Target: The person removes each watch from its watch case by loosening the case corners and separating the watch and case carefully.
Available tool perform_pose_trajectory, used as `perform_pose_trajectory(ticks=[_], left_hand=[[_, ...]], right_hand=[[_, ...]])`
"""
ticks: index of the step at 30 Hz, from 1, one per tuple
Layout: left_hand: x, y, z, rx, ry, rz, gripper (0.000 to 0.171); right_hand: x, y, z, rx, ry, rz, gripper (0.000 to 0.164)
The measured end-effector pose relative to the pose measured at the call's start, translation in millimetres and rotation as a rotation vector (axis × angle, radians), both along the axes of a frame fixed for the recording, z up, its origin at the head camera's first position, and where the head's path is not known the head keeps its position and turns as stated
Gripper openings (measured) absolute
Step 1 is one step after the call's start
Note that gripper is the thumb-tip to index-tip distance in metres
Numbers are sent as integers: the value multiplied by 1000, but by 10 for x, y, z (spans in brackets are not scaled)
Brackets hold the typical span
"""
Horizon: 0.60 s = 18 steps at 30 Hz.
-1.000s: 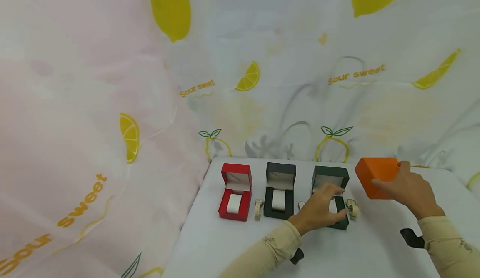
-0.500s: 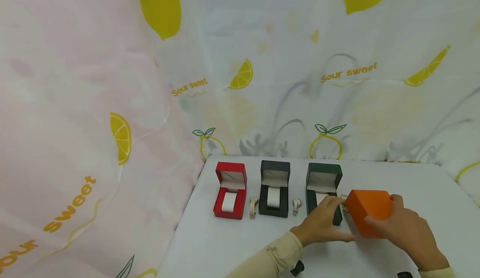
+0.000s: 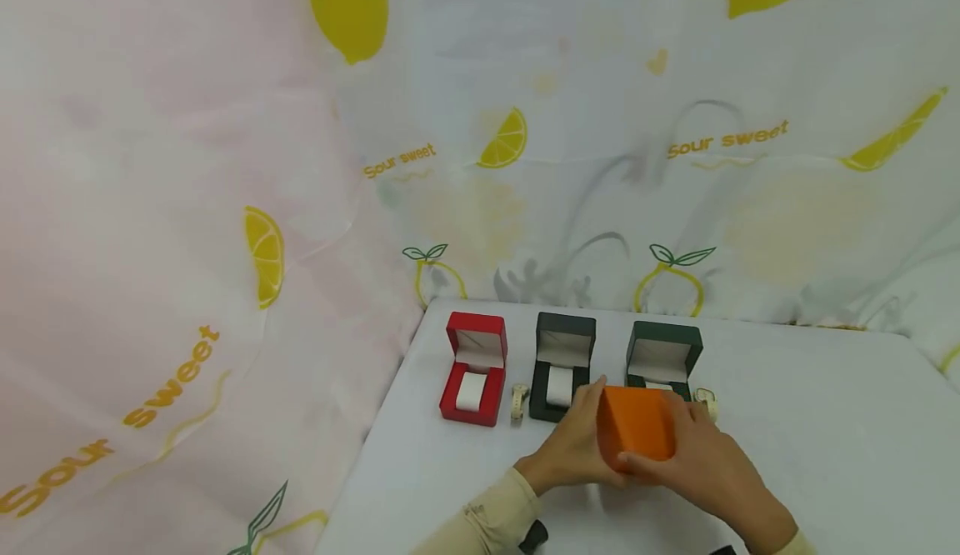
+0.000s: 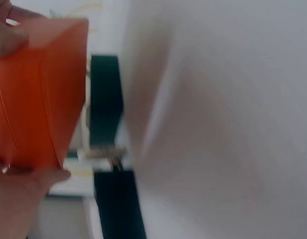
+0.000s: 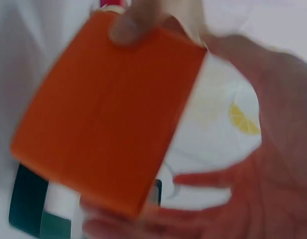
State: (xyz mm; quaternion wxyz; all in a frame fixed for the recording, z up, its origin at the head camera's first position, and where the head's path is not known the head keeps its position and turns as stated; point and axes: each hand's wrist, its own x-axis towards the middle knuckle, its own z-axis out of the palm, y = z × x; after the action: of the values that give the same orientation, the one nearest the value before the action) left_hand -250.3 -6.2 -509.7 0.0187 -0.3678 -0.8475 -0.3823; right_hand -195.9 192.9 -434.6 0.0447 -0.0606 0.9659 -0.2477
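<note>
An orange box (image 3: 641, 426), its lid down, is held above the front of the table between both hands. My left hand (image 3: 566, 453) grips it at the left side, thumb low on the near side. My right hand (image 3: 712, 463) holds the right side, thumb across the lower front. Behind the box stands an open dark green watch box (image 3: 664, 342), its lower part partly covered. Just right of that lies a pale-strapped watch (image 3: 706, 402). In the right wrist view, the orange box (image 5: 108, 109) hides parts of the fingers.
An open red watch box (image 3: 477, 363) and an open black watch box (image 3: 565, 342) stand in a row at the left, each with a white cushion. Between them lies a cream watch (image 3: 518, 402). A lemon-print cloth (image 3: 570, 188) hangs behind the white table (image 3: 825, 422).
My right hand has carried the orange box left and toward me, from the right of the green box to in front of it. My left hand has taken hold of its left side.
</note>
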Motion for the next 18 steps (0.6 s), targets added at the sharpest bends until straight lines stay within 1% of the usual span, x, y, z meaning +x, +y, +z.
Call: perform_pose_trajectory(ticks=[4, 6, 8, 10, 12, 16, 18], left_hand=[[15, -417, -71, 61, -136, -38, 117], [16, -578, -91, 92, -189, -48, 116], [21, -722, -96, 120, -235, -51, 116], [32, -863, -96, 130, -269, -40, 116], [48, -1006, -87, 125, -294, -28, 116], [80, -1327, -95, 74, -303, -11, 117], [122, -1504, -106, 43, -327, 9, 117]], right_hand=[[-133, -114, -104, -81, 74, 278, 113], [-228, -157, -178, -118, 116, 387, 111], [-318, -221, -262, -158, 137, 456, 109], [-383, -312, -352, -186, 165, 479, 106], [-412, -435, -436, -189, 214, 481, 105], [-346, -758, -570, -161, 312, 445, 105], [-288, -932, -633, -155, 349, 438, 105]])
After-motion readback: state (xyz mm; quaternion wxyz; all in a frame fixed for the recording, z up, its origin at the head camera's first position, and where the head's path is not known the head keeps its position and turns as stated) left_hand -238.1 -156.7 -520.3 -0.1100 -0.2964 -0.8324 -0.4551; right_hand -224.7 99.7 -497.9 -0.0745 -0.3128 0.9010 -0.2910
